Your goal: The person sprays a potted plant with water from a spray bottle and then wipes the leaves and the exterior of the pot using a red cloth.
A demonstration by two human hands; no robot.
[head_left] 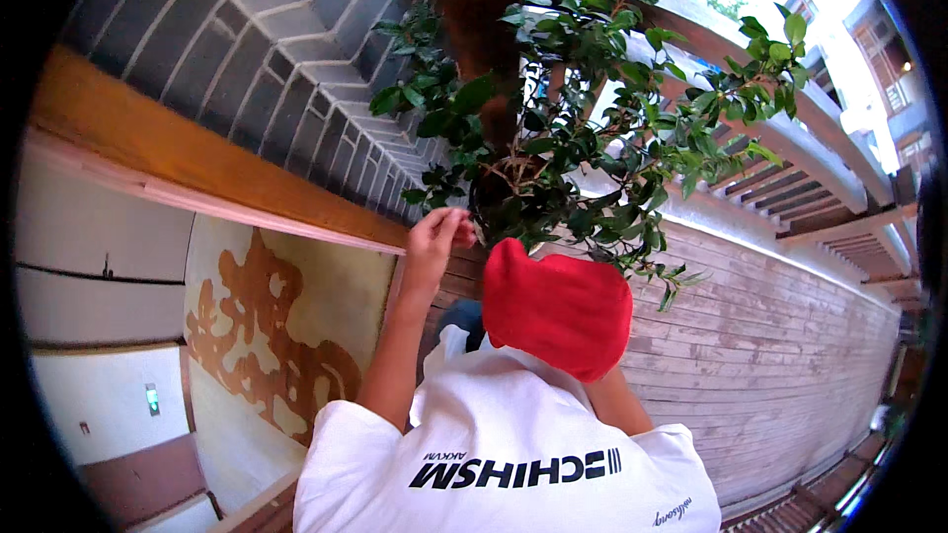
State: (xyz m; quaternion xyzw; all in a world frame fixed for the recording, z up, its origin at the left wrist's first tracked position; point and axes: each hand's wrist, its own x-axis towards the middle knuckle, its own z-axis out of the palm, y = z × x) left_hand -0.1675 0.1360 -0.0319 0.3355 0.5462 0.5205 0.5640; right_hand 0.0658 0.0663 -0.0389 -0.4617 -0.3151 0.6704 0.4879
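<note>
My left hand (438,235) is raised at the near left side of a leafy shrub (592,126) with glossy dark green leaves. Its thumb and fingertips come together beside the low branches; whether anything is between them is too small to tell. A bright red cloth or mitt (557,311) lies over the end of my right forearm (618,403) and hides that hand. The red fabric is just below the shrub's lowest leaves and in front of my white T-shirt (503,414). Foliage and the red fabric cover most of the shrub's base.
A grey brick wall (222,37) rises on the left, edged by an orange-brown wooden beam (185,155). Behind the shrub stands a dark wooden post (474,22). Wooden railings (770,192) run along the right, beside a plank floor (748,311).
</note>
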